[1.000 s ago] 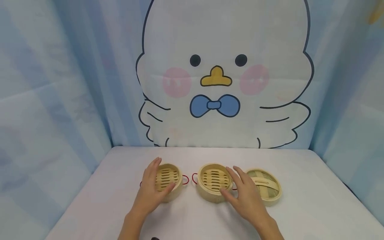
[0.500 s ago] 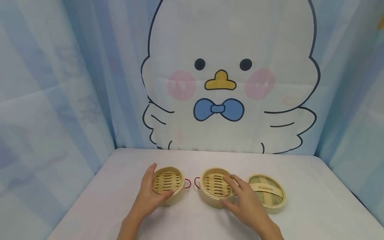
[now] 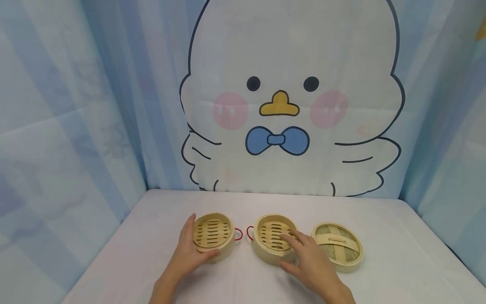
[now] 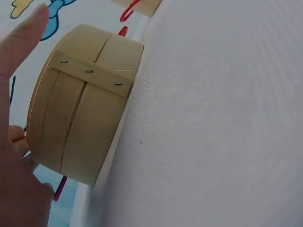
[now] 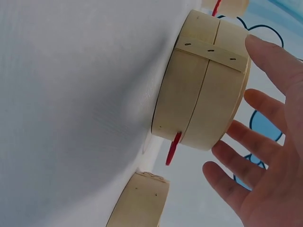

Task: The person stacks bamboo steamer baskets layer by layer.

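Note:
A small round bamboo steamer basket (image 3: 226, 252) with a slatted base and red loop handles stands on the left of the table. My left hand (image 3: 185, 256) spreads around its left and front sides, thumb apart from the wall of the basket (image 4: 90, 113) in the left wrist view. A matching steamer basket (image 3: 265, 252) stands in the middle. Over its right side my right hand (image 3: 311, 261) hovers with fingers spread; in the right wrist view the fingertips lie close to the rim of that basket (image 5: 203, 90). Whether any fingertip touches is hard to tell.
A woven bamboo steamer lid (image 3: 351, 265) with a strap handle lies to the right, close behind my right hand. All stand on a white-covered table (image 3: 395, 253). Behind hangs a pale blue curtain (image 3: 281, 50) printed with a white bird.
The view has shifted slightly, so baskets and lid appear a little lower and further right. My hands have lowered a little beside the baskets. The baskets keep their places on the table.

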A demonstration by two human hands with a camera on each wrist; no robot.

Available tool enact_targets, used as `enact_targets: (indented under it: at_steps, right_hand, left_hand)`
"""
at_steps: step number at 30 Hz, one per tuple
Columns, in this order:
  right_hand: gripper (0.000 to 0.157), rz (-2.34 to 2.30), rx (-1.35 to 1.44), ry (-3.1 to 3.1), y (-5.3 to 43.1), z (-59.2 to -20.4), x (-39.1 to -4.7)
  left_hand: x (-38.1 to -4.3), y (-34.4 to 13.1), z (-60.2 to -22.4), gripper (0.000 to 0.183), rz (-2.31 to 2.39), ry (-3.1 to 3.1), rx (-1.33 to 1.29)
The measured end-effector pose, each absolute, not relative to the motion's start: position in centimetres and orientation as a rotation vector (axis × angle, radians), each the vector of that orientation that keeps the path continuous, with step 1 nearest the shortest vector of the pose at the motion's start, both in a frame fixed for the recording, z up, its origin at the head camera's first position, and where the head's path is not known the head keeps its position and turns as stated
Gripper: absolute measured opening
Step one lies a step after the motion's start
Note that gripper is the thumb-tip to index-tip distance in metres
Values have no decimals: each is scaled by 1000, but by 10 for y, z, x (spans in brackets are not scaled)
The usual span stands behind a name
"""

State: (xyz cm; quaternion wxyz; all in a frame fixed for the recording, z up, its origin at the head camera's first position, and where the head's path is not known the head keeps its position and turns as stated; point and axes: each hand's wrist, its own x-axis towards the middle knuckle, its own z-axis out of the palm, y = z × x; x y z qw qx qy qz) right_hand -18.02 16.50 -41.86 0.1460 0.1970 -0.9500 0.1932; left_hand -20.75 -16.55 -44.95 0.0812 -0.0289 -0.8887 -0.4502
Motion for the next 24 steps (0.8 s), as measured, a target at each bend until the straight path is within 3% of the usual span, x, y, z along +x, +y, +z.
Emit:
enact_targets:
  at_steps: [24]
  right_hand:
    - [36,492,542,-2625,160,-429,-183]
  left_hand:
    - [-207,-184,-458,127,-1374,-2674,-141]
